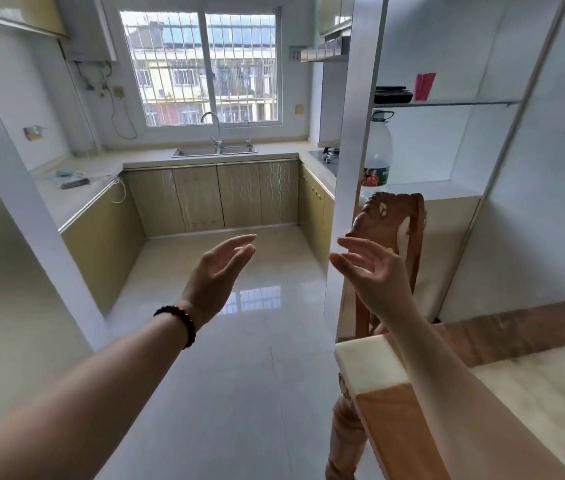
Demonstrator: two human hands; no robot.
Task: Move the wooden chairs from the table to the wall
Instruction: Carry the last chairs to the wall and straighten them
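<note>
Plainly, from the head view, the wooden chair (pixel 383 211) stands at the far end of the table (pixel 534 382), tucked between it and the white partition (pixel 354 150). Its carved back rises upright just beyond the right hand (pixel 374 271). That hand is the nearer one. The left hand (pixel 218 271) hangs over bare floor, well left of the chair. Both hands are empty, fingers loosely straight, palms turned toward each other. A grasp on the chair's back would call for a reach forward and slightly right.
</note>
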